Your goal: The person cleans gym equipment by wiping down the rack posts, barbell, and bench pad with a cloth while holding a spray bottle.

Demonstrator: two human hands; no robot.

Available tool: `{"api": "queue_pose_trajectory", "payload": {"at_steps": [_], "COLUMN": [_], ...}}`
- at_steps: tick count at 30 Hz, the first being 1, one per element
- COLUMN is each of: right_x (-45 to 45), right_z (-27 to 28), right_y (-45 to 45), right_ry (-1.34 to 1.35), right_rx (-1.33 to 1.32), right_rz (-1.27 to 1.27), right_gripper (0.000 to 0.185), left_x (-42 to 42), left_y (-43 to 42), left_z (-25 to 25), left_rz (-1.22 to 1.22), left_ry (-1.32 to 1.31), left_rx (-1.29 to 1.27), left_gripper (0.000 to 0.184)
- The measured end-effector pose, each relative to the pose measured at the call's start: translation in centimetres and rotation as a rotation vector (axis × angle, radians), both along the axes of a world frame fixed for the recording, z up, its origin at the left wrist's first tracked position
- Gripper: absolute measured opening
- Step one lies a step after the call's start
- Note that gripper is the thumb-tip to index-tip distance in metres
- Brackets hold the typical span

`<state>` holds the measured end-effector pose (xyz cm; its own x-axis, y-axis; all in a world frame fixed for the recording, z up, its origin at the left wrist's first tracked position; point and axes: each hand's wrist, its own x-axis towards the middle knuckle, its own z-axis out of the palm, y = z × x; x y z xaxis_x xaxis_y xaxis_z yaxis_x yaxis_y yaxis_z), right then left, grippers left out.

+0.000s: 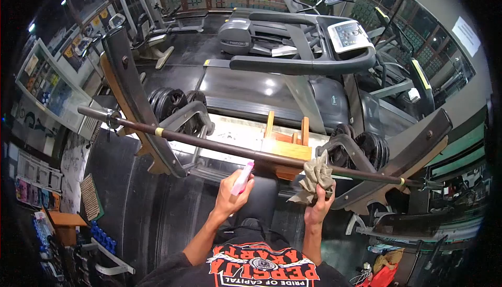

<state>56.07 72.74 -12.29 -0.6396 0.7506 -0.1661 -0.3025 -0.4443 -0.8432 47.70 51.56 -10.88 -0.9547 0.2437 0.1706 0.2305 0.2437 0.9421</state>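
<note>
Left fingers [229,183] gripped a pink item [242,178] and right fingers [321,195] a bunched cloth [316,174], so the bar [225,150] just beyond them probably called for firm, even wiping.

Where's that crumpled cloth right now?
In the head view, the crumpled cloth is right of centre, gripped in the person's right hand. It overlaps the long dark bar, whether touching I can't tell.

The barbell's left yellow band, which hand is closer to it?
Left. The left hand, holding a pink bottle, is below and right of the yellow band; the right hand, holding a crumpled cloth, is much farther right.
</note>
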Motion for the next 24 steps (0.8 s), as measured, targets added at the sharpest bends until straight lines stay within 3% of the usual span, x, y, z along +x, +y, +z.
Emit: {"api": "queue_pose_trajectory", "payload": {"at_steps": [2, 3, 4, 7, 8, 11, 17, 24], "right_x": [-0.9, -2.0, -3.2, -7.5, -9.3, -12.8, -10.6, -5.3], "right_z": [-0.8, 0.5, 2.4, 3.5, 3.8, 2.8, 3.7, 5.0], "right_y": [0.6, -0.9, -1.9, -5.8, -7.3, -11.2, -8.4, -2.1], "right_ry": [-0.121, -0.084, -0.108, -0.042, -0.041, -0.079, -0.128, -0.458], "right_rx": [0.663, 0.635, 1.021, 1.481, 1.573, 1.806, 1.824, 1.924], "right_rz": [0.154, 0.16, 0.116, 0.264, 0.359, 0.363, 0.519, 0.239], "right_gripper": [0.029, 0.025, 0.03, 0.053, 0.052, 0.037, 0.033, 0.043], "left_x": [0.1, 0.1, 0.2, 0.5, 0.7, 0.5, 0.0, -0.2], "left_y": [-0.2, -0.5, -0.9, -2.2, -2.6, -4.1, -6.9, -9.0], "left_z": [0.3, 0.4, 0.0, -1.3, -1.5, -2.2, -3.6, -3.8], "left_rz": [0.008, 0.012, 0.015, 0.067, 0.112, 0.161, 0.135, 0.049], "left_ry": [-0.016, -0.033, -0.033, -0.006, -0.1, -0.146, -0.2, -0.107], "left_rx": [-0.035, -0.066, -0.07, -0.043, 0.056, 0.163, 0.17, 0.111], "left_gripper": [0.013, 0.013, 0.013, 0.011, 0.01, 0.007, 0.008, 0.01]}}
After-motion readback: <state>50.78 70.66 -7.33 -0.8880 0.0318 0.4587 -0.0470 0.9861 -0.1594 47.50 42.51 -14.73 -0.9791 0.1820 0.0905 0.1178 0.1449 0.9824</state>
